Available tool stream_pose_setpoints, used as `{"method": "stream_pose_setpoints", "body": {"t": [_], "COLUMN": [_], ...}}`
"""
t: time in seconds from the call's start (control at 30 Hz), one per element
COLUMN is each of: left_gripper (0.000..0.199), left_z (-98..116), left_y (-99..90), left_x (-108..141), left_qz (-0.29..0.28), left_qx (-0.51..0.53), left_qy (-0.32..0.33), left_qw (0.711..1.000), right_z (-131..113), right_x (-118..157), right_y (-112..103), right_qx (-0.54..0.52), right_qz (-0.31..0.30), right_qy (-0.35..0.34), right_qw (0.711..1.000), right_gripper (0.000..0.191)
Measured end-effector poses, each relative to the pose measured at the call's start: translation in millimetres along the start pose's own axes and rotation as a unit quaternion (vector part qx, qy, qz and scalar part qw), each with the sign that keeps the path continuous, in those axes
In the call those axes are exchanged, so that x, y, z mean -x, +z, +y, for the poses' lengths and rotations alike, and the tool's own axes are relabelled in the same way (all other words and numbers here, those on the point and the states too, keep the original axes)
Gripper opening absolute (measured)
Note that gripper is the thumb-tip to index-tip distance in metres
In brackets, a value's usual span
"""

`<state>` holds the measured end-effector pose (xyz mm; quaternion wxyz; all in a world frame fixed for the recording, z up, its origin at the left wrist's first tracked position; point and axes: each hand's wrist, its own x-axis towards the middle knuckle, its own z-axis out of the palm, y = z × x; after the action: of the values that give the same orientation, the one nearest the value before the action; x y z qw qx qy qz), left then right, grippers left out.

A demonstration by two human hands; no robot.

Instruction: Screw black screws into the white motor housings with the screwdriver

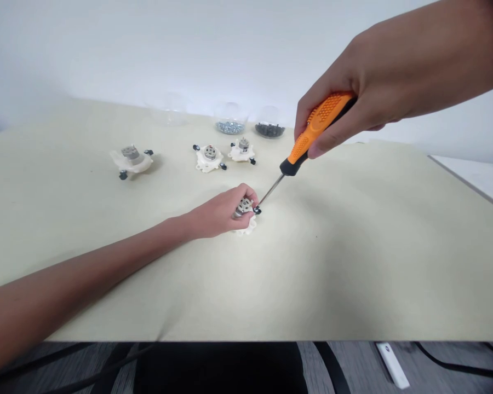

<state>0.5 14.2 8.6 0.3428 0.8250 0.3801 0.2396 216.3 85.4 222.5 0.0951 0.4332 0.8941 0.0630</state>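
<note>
My left hand point(222, 212) grips a small motor point(244, 207) mounted on a white plastic plate point(246, 227), pressing it to the table near the middle. A black rubber piece point(257, 210) sticks out from the plate's right side. Held in my right hand point(353, 87) is a screwdriver with an orange and black handle point(322, 123). Its shaft point(270, 190) slants down to the left, and the tip meets the black piece at a small screw. My left fingers cover much of the motor and plate.
Three similar motor assemblies sit farther back: one at left point(132, 158), one in the middle point(209, 157) and one beside it point(242, 149). Behind them stand clear cups with silvery screws point(230, 127) and black pieces point(270, 129), plus another clear cup point(172, 114). The table point(394, 246) meets a white wall.
</note>
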Motion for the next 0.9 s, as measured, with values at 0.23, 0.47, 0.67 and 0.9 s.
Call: {"method": "stream_pose_setpoints", "body": {"t": [0.23,0.47,0.67,0.9], "left_gripper": [0.024,0.023,0.023,0.024], "left_z": [2,2,3,5], "left_y": [0.1,-0.4,-0.6,-1.1], "left_x": [1,1,2,3], "left_qz": [0.006,0.005,0.004,0.002], "left_qx": [0.002,-0.005,-0.002,0.007], "left_qy": [-0.001,0.001,-0.001,-0.011], "left_qw": [1.000,1.000,1.000,1.000], "right_z": [5,11,11,6], "right_x": [3,5,5,13], "right_y": [2,5,4,8], "right_qx": [0.072,0.063,0.047,0.068], "right_qz": [-0.053,-0.089,-0.097,-0.071], "right_qy": [-0.044,-0.019,-0.014,0.004], "right_qw": [0.995,0.994,0.994,0.995], "right_gripper": [0.065,0.062,0.061,0.062]}}
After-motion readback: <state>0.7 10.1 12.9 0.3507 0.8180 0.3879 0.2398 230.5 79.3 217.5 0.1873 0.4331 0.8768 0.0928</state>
